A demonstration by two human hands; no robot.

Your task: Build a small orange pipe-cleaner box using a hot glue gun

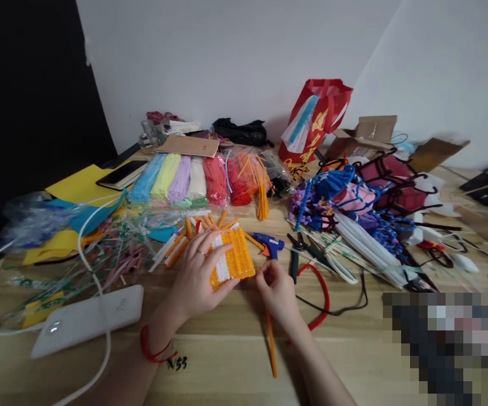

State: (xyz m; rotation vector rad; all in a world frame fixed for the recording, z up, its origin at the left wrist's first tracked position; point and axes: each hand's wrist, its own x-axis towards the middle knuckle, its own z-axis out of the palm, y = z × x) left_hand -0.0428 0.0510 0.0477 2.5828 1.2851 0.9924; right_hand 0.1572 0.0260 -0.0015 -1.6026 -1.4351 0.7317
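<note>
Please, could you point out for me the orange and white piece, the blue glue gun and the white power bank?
Orange and white piece (239, 255): head view, on its orange part.
Blue glue gun (271, 243): head view, on its body.
White power bank (86, 322): head view, on its flat top.

The striped block (238, 254) and the orange strip (271, 344) look fuzzy and matt. The counter (214, 349) shows smooth, grained wood. The power bank (89, 322) is smooth plastic, the glue gun (272, 243) plastic too, the brown notebook (188, 146) matt card, and the wrapping (36, 220) at far left clear, crinkled, glossy plastic.
</note>
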